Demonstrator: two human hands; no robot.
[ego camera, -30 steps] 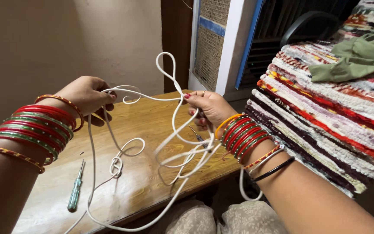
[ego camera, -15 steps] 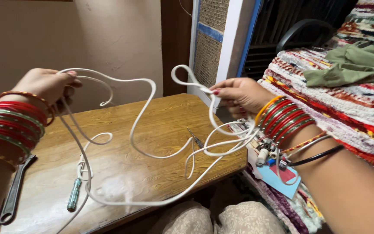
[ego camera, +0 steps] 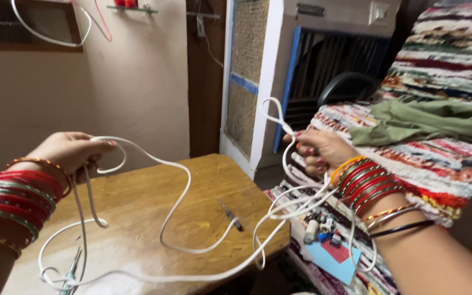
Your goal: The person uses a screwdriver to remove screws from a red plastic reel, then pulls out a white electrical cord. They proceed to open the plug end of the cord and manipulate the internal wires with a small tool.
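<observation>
Two hands pinch one white cord [ego camera: 184, 180], the left hand [ego camera: 69, 153] and right hand [ego camera: 320, 153] spread wide above the wooden table [ego camera: 143, 202], though several loops by the right wrist look still tangled.

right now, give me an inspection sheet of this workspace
surface: wooden table, worn yellow top
job's things: white cord strung between both hands, loops sagging onto the table
clutter: small screwdriver on the table; another tool at its near edge; small parts beside the table
grippers: left hand and right hand each closed on the cord
cables: only the white cord, tangled
surroundings: striped rugs, green cloth, air cooler
</observation>
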